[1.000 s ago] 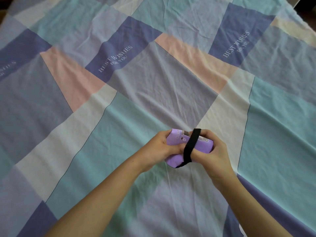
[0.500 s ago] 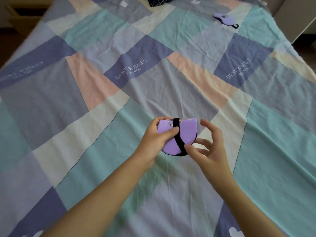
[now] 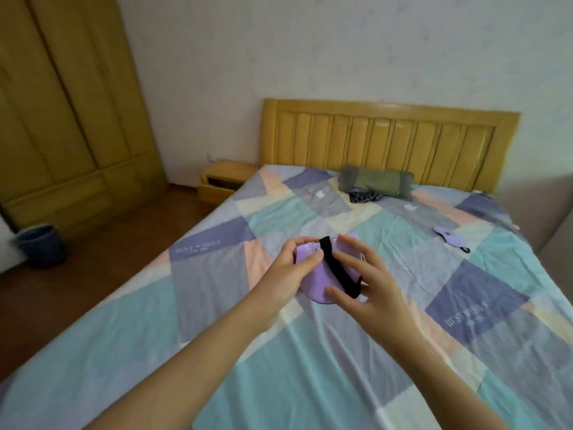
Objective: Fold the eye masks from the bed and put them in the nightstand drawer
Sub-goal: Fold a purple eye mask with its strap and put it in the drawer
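Nightstand (image 3: pixel 228 175) w/ drawer (image 3: pixel 214 190) pulled open sits left of bed (image 3: pixel 124 352), by the headboard. Left hand (image 3: pixel 286 271) grips folded purple eye mask (image 3: pixel 313 282) above the quilt, thumb on top. Right hand (image 3: pixel 369 293), fingers spread, touches its black strap (image 3: pixel 338 271). 2nd purple mask (image 3: pixel 448 238) lies flat on bed, far right.

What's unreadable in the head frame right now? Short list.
- Nightstand drawer interior: open, but dark and too far off in the head view to show contents.
- Folded purple eye mask: its underside and left edge are covered by the left hand; its right side by the right hand.
- Dark patterned item by the green pillow: too small to identify.
- Second purple eye mask: far, motion-blurred; details unclear.
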A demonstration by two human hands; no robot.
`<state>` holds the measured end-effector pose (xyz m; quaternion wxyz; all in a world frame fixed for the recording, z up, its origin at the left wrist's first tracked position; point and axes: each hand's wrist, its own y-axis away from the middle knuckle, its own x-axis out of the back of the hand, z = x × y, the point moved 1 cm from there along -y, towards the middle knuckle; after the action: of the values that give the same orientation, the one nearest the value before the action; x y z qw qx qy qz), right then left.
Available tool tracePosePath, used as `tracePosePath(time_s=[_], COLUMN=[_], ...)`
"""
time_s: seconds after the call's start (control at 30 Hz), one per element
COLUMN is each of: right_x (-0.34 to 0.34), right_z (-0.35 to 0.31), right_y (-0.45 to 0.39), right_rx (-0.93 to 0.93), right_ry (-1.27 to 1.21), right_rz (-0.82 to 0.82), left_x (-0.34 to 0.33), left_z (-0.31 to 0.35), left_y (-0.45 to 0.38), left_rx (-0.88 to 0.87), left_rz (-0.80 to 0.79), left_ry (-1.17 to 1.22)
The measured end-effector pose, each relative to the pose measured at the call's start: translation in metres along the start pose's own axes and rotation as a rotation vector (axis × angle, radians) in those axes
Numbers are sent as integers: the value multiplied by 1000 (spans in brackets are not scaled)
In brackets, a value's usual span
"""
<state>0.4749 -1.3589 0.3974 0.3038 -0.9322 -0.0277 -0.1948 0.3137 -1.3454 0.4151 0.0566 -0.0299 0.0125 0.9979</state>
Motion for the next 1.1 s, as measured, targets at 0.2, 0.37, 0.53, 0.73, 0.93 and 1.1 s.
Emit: tracePosePath(time_s=[0.2, 0.37, 0.53, 0.73, 0.93, 1.1], right_x=[-6, -40, -99, -197, -320, -415], right_z=[-103, -176, -241, -321, -403, -449], right_y=[-80, -122, -149, -161, -164, -170], right_rx=[223, 388, 517, 598, 654, 668], right_ry=[-19, -61, -96, -131, -252, -290], right_rz=[-48, -96, -169, -250, -346, -384], left_x=[82, 163, 240, 350, 464, 554], left_z=[126, 199, 242, 267, 291, 297], left_y=[44, 103, 168, 246, 332, 387], left_rx=[-211, -323, -281, -211, -145, -46], left_rz=[133, 384, 515, 594, 754, 822], left_ry=[-409, -821, -1042, -1052, -1287, -1512])
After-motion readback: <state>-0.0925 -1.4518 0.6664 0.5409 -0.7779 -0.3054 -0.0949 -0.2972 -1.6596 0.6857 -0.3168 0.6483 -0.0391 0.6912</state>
